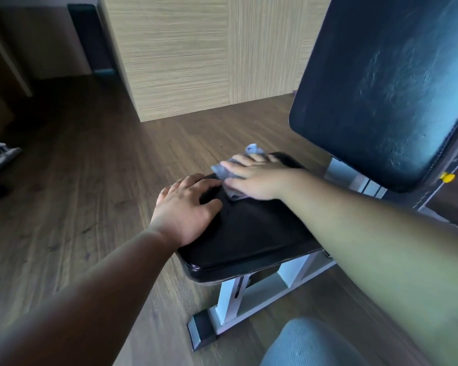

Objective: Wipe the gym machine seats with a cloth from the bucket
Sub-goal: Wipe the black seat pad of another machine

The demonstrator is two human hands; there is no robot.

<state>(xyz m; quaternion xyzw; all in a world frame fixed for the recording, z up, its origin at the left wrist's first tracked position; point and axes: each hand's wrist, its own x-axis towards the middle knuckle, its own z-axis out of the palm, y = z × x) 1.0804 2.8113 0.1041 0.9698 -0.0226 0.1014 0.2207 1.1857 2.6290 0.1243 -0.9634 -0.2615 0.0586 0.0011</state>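
Right hand (251,178) presses the crumpled grey cloth (221,171) flat onto the black padded seat (249,233); left hand (188,207) (holding nothing) braces alongside, fingers spread. Unpinched, the cloth may slip free.

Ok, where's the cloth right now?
In the head view, the grey cloth lies near the far end of the black seat, pressed flat under the right hand, just beyond the left hand.
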